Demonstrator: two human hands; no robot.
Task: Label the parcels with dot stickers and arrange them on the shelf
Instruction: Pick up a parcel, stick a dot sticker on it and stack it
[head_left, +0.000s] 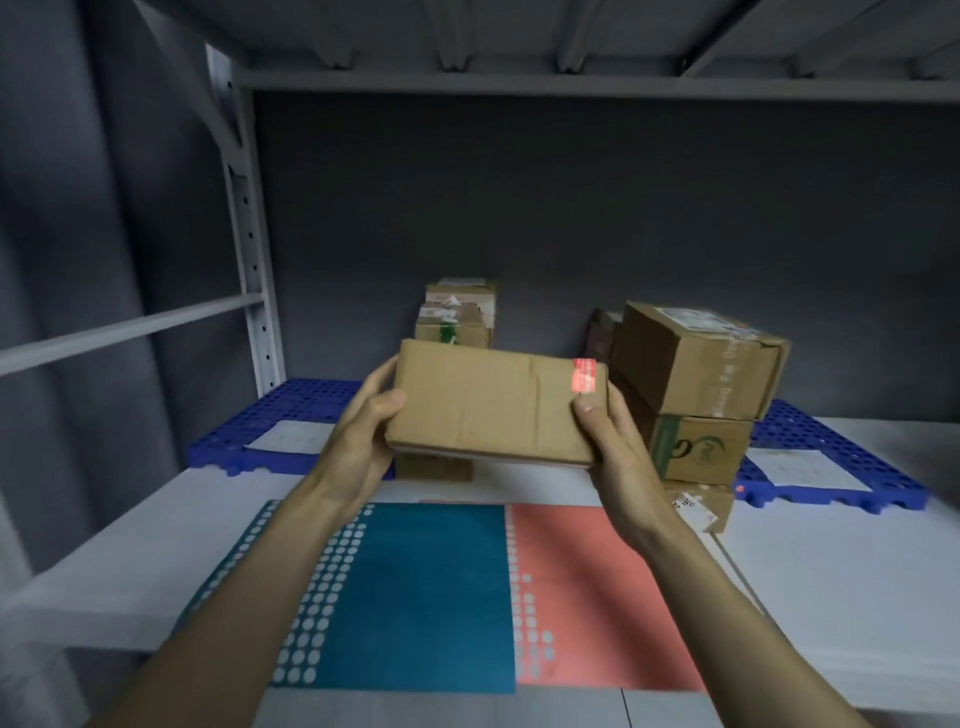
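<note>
Two hands clasp the flat cardboard parcel (496, 405) above the shelf (831, 571): left hand (363, 436) and right hand (613, 441) wrapped round its short ends. It looks light and stiff; end grips seem safest.

White shelf (831, 597), blue sticker sheet (415, 597), red sheet (597, 597), blue perforated mats (291, 410) (carrying boxes)
</note>
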